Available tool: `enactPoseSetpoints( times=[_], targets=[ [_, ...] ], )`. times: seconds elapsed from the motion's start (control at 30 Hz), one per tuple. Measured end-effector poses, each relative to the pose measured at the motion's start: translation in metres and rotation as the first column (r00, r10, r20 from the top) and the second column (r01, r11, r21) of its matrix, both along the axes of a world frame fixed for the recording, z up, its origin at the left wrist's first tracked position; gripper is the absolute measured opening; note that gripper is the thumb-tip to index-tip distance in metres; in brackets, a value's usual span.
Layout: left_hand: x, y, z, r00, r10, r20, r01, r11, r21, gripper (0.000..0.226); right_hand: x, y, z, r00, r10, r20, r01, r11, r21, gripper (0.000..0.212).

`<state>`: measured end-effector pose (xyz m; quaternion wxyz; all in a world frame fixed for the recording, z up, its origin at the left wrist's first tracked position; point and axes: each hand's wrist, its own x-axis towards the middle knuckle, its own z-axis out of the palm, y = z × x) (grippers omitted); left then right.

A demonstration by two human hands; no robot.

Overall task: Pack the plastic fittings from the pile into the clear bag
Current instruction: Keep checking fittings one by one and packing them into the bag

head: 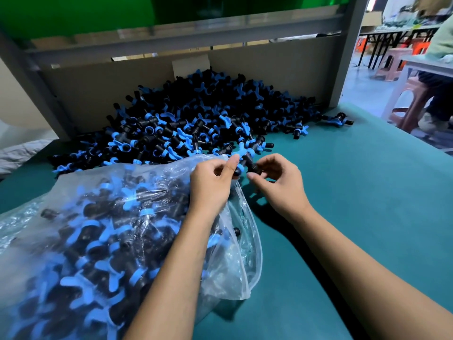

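A large pile of black and blue plastic fittings (196,114) lies at the back of the green table. The clear bag (103,231), holding several fittings, lies at the front left with its mouth toward the right. At the bag's mouth my left hand (213,182) and my right hand (277,180) meet, both with curled fingers around one black fitting with a blue winged cap (246,160). My left forearm lies across the bag.
The green table top (343,192) stretches to the right. A few stray fittings (339,120) lie near the right back corner. A cardboard wall and a grey metal frame (343,60) bound the pile. Pink stools (411,104) and a seated person are beyond the table at right.
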<state>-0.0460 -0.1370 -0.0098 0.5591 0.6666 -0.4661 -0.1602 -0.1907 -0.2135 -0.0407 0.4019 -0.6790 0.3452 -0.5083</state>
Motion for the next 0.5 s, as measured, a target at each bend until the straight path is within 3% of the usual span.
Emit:
enactPoseSetpoints(
  times=[0.07, 0.13, 0.23, 0.3, 0.4, 0.47, 0.5],
  targets=[
    [0.000, 0.001, 0.001, 0.998, 0.019, -0.057, -0.021, 1.000, -0.019, 0.039, -0.001, -0.001, 0.002, 0.981, 0.046, 0.191, -0.085, 0.976, 0.199, 0.012],
    [-0.001, 0.003, 0.002, 0.997, 0.036, -0.075, -0.040, 0.998, -0.046, 0.039, -0.005, -0.004, 0.007, 0.898, 0.062, 0.435, -0.255, 0.880, 0.401, 0.004],
    [-0.002, 0.006, 0.006, 0.993, 0.006, -0.117, -0.011, 0.999, -0.041, 0.026, -0.015, -0.007, 0.013, 0.687, 0.012, 0.727, -0.571, 0.627, 0.530, 0.024],
    [-0.002, 0.007, 0.008, 0.984, -0.045, -0.175, 0.045, 0.999, -0.005, 0.025, -0.020, -0.009, 0.014, 0.597, -0.003, 0.802, -0.675, 0.539, 0.504, 0.032],
    [-0.002, 0.007, 0.013, 0.980, -0.061, -0.188, 0.061, 0.998, -0.003, 0.038, -0.020, -0.010, 0.015, 0.555, -0.004, 0.832, -0.719, 0.500, 0.483, 0.033],
    [-0.001, 0.009, 0.018, 0.970, -0.015, -0.243, 0.001, 0.998, -0.060, 0.038, -0.019, -0.010, 0.014, 0.587, 0.007, 0.810, -0.691, 0.526, 0.496, 0.033],
    [0.000, 0.009, 0.021, 0.960, 0.004, -0.278, -0.031, 0.995, -0.094, 0.036, -0.019, -0.011, 0.013, 0.646, 0.055, 0.762, -0.645, 0.572, 0.506, 0.030]
  ],
)
